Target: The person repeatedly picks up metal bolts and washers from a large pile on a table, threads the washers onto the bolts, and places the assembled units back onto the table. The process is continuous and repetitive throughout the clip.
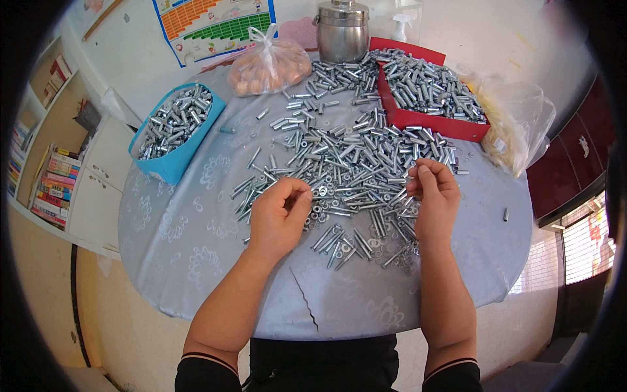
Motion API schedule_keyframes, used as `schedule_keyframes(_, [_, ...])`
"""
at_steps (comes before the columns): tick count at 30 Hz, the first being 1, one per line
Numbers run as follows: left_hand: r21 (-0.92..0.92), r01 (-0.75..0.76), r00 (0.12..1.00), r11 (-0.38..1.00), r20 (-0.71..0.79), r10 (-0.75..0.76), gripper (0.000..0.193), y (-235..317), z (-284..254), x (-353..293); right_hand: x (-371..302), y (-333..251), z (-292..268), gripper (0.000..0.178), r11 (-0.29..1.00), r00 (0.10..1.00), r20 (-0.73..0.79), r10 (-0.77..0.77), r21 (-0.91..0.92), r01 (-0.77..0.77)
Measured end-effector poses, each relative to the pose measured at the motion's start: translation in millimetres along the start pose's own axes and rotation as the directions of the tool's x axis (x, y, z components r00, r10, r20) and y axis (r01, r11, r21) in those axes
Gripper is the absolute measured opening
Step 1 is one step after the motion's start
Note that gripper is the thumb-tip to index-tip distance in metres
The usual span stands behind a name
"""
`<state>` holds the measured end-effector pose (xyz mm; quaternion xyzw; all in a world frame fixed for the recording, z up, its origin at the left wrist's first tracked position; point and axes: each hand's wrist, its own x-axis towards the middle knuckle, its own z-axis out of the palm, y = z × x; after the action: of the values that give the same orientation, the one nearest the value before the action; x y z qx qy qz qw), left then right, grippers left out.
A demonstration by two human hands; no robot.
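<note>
A wide heap of silvery metal bolts (353, 153) with loose washers among them spreads over the table. At the heap's left front, my left hand (281, 219) is closed, thumb against curled fingers; what it holds, if anything, is hidden. Small washers (322, 192) lie right beside its fingertips. My right hand (434, 199) hovers at the heap's right side in a pinch, with something too small to name between thumb and finger. Nearer to me, a few bolts (339, 245) lie apart in a small cluster, and thin rings (395, 251) are scattered beside them.
A blue bin (176, 163) full of bolts stands at the left. Behind the heap are a tied bag (271, 68) of round brownish things, a steel pot (343, 32), a red box (431, 124) of bolts and a clear plastic bag (516, 124). The tablecloth (304, 297) has a tear near me.
</note>
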<state>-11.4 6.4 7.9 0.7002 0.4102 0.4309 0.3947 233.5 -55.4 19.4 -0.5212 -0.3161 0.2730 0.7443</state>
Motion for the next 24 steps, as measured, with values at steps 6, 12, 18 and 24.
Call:
schedule_keyframes(6, [0.061, -0.074, 0.997, 0.995, 0.014, 0.073, 0.007, -1, 4, -1, 3, 13, -3, 0.013, 0.794, 0.974, 0.088, -0.208, -0.567, 0.220])
schedule_keyframes(12, [-0.015, -0.042, 0.997, 0.999, 0.058, 0.043, 0.013, 2, 8, -3, 7, 33, -17, 0.025, 0.293, 0.825, 0.470, -0.315, -0.778, 0.556])
schedule_keyframes(18, [0.012, -0.054, 0.997, 0.998, 0.053, 0.054, 0.016, 1, 8, -4, 1, 26, -11, 0.023, 0.279, 0.847, 0.488, -0.212, -0.800, 0.531])
schedule_keyframes(24, [-0.140, 0.062, 0.995, 0.988, 0.092, -0.049, 0.017, -4, 10, -5, -2, 17, -4, 0.034, 0.441, 0.851, 0.471, -0.230, -0.729, 0.523])
